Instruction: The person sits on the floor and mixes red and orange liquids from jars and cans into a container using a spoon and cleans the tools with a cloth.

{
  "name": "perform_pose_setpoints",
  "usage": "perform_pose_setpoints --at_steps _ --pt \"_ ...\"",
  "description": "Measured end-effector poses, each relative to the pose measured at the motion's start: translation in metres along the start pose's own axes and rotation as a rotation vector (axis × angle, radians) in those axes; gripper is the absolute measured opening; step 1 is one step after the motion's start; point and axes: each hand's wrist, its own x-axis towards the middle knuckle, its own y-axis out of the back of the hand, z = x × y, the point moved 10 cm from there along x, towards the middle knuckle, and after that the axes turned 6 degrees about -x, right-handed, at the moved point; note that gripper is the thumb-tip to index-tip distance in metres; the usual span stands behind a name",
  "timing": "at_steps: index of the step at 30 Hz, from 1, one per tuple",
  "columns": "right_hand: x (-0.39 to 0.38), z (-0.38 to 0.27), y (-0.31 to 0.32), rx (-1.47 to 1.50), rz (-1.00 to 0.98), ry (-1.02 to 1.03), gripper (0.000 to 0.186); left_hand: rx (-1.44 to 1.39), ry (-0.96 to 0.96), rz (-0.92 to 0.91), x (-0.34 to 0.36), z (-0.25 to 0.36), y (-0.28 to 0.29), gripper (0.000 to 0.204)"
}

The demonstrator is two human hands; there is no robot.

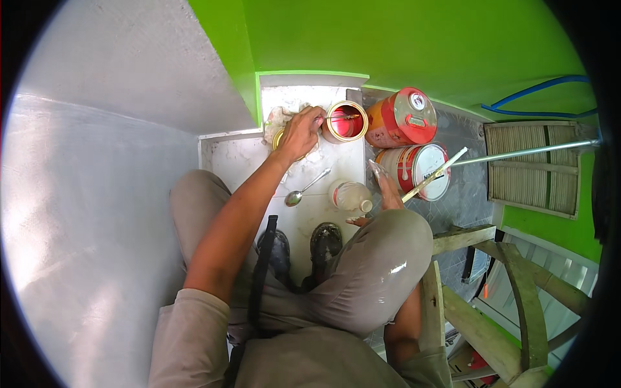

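My left hand (301, 132) pinches the end of a thin stirring tool (336, 117). Its brownish tip reaches over the mouth of an open can (349, 134) with a red inside. Beneath that hand a gold-rimmed round tin or lid (278, 138) lies partly hidden on crumpled, stained sheeting (277, 119). My right hand (386, 184), whitish at the fingertips, is open beside my knee, fingers stretched out and thumb apart. Close to it a clear plastic bottle (349, 194) lies or leans; contact cannot be made out. A metal spoon (293, 198) rests on the white tiles below my left hand.
Two larger red-labelled cans, one red-topped (420, 132) and one white-topped (432, 169), stand at the right. A pale stick (446, 169) crosses the white-topped one. A metal pole (530, 152), a wooden frame (459, 239) and a blue hose (537, 85) are farther right. Green wall (388, 45) rises ahead.
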Motion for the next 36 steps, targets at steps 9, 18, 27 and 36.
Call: perform_pose_setpoints --at_steps 9,18,27,36 --pt "-0.014 0.040 -0.032 0.065 0.109 -0.111 0.117 -0.019 0.005 0.002 0.001 -0.003 -0.005 0.017" --pt "-0.023 0.060 -0.060 0.062 0.146 -0.145 0.122 -0.032 -0.030 0.017 0.000 0.002 -0.004 0.016" --pt "-0.025 0.077 -0.079 0.078 0.164 -0.179 0.128 -0.023 -0.017 0.026 0.000 0.001 -0.002 0.016" --pt "-0.014 0.068 -0.068 0.012 0.264 -0.114 0.145 -0.034 -0.013 0.028 0.000 0.003 -0.001 0.017"
